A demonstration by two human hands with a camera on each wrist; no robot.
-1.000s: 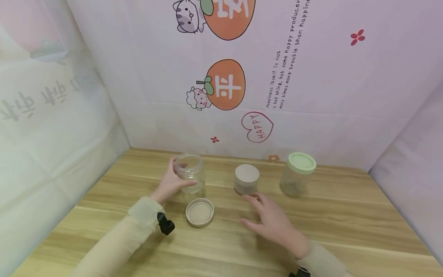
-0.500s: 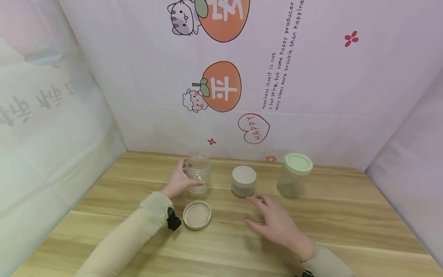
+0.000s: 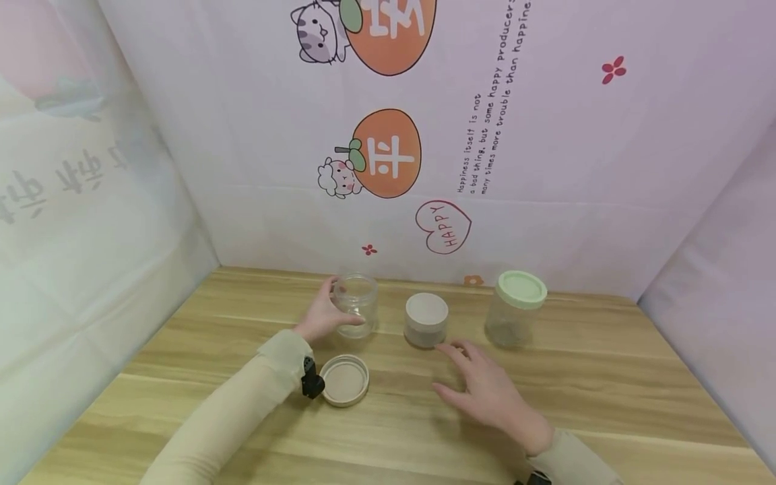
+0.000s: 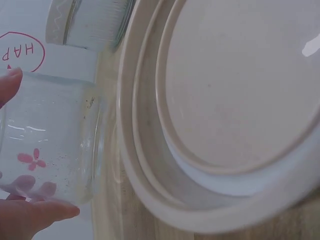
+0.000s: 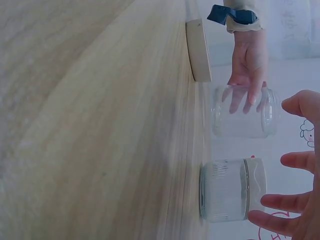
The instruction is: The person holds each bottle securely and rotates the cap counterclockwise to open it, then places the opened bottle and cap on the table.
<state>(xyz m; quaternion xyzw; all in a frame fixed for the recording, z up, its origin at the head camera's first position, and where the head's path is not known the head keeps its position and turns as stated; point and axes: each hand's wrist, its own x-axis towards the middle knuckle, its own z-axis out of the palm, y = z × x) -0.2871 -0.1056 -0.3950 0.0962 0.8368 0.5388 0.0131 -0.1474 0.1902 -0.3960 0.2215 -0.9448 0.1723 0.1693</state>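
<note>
My left hand (image 3: 321,315) grips a clear, lidless jar (image 3: 366,306) from its left side, thumb in front and fingers behind. The jar is upright, its base close to the tabletop. In front of it lies a beige lid (image 3: 345,381), inner side up, which looms large in the left wrist view. Right of the jar stands a short clear jar (image 3: 426,323) with a whitish lid. My right hand (image 3: 485,394) holds nothing; its fingers are spread and loosely bent, the fingertips just in front of the short jar. The right wrist view shows both jars (image 5: 240,112) beyond these fingers.
A taller jar (image 3: 515,316) with a pale green lid stands at the back right of the wooden table (image 3: 388,438). Printed cloth (image 3: 273,168) forms a wall behind the jars, with more cloth at both sides.
My left hand has moved right with the clear jar, bringing it nearer the short jar. My right hand stays almost where it was. The head view has shifted slightly.
</note>
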